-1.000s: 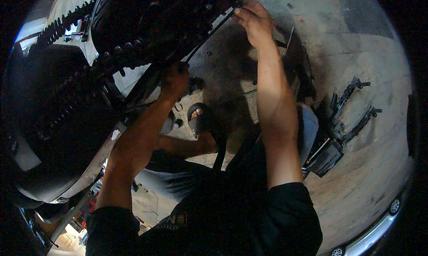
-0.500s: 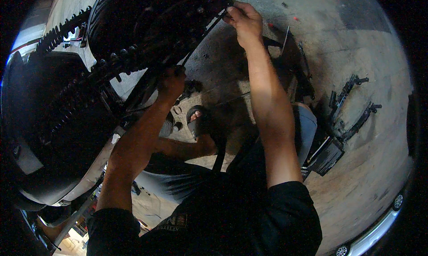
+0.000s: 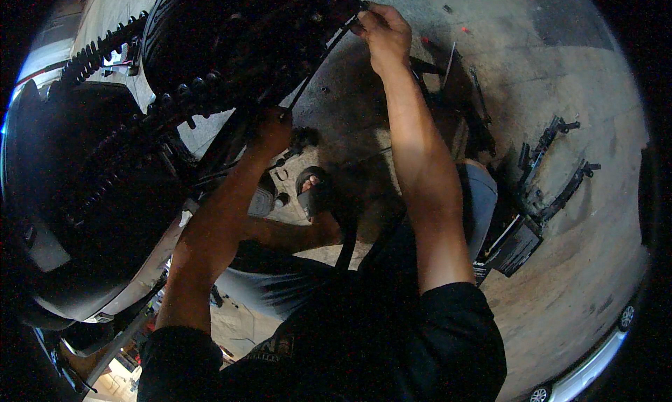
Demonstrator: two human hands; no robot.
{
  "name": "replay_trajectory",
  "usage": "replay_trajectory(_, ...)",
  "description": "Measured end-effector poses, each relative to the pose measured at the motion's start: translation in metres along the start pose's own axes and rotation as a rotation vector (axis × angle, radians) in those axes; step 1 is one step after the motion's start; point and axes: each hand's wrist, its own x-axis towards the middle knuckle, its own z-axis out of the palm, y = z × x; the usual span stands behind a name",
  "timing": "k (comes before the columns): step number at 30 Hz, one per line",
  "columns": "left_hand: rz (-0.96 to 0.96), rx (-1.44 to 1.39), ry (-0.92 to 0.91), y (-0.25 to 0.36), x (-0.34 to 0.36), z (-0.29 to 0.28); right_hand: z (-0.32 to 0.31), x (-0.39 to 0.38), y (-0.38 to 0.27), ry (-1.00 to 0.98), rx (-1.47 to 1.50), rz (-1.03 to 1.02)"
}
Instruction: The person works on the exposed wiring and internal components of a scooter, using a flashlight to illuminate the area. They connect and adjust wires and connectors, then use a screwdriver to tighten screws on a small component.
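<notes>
A scooter or motorcycle with a black wheel (image 3: pixel 203 34) and two coil-spring shock absorbers (image 3: pixel 105 50) fills the upper left. Along its near side runs a long, thin dark edge (image 3: pixel 323 57), apparently of a black part fixed or held there; its kind is too dark to tell. My right hand (image 3: pixel 386 32) pinches the far end of this part, thumb and fingers closed. At the near end my left hand (image 3: pixel 271 130) is closed, its fingers mostly in shadow against the machine's underside. What exactly lies in the left fingers is hidden.
On the concrete floor (image 3: pixel 588 122) to the right lies a black bracket-like frame (image 3: pixel 549 178) beside a dark box (image 3: pixel 514 244). Dark parts and a thin rod (image 3: pixel 449 64) lie beyond my right forearm. A sandalled foot (image 3: pixel 311 190) is below my hands. A car (image 3: pixel 588 367) stands far right.
Both hands keep almost the same places on the dark part. The view has shifted very slightly; the machine sits a touch further right.
</notes>
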Motion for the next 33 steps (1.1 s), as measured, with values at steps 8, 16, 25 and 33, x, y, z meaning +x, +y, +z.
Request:
replay_trajectory(8, -0.27, -0.475, 0.128, -0.001, -0.007, 0.019, 0.003, -0.005, -0.002, 0.043, 0.079, 0.084)
replay_trajectory(16, -0.262, -0.333, 0.188, 0.0, -0.009, 0.022, 0.008, -0.007, 0.003, 0.097, 0.114, 0.057)
replay_trajectory(25, -0.472, -0.535, 0.085, 0.01, -0.011, 0.008, 0.01, -0.008, -0.003, 0.111, 0.078, 0.084)
replay_trajectory(33, -0.058, 0.129, 0.189, 0.002, -0.021, 0.025, 0.011, -0.02, -0.016, 0.093, 0.166, 0.086)
